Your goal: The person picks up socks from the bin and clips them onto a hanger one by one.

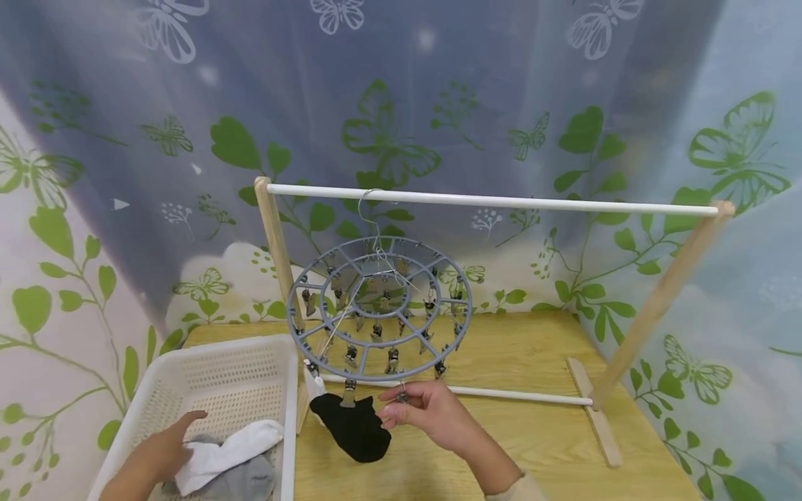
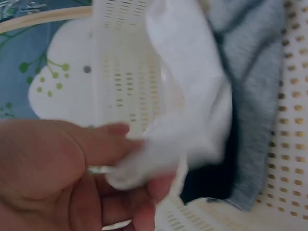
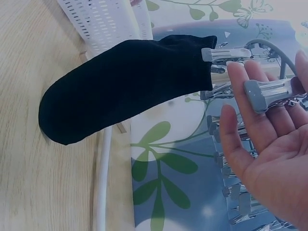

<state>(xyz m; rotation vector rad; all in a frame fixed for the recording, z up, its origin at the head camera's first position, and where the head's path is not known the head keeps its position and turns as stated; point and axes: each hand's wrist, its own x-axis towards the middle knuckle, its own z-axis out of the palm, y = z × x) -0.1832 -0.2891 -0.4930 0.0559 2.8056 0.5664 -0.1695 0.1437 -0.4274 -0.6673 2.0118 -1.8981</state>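
Note:
In the head view my left hand (image 1: 159, 452) is in the white basket (image 1: 291, 417), holding a white sock (image 1: 234, 445). Thumb and fingers pinch one end of this sock in the left wrist view. Grey cloth (image 2: 255, 86) and a dark piece (image 2: 209, 180) lie beneath it. My right hand (image 1: 438, 417) pinches a metal clip (image 3: 272, 94) with grey tips, hanging from the round grey drying rack (image 1: 376, 378). Just left of that hand a black sock (image 1: 357, 428) hangs from another clip (image 1: 349, 393), with something white (image 1: 313, 379) hanging behind it.
The round rack hangs by a hook from a white rail (image 1: 501, 201) between wooden posts (image 1: 664, 299). Several more clips dangle around its rings. A lower white bar (image 1: 520, 395) crosses above the wooden table (image 1: 532, 445). A patterned curtain (image 1: 489, 125) stands behind.

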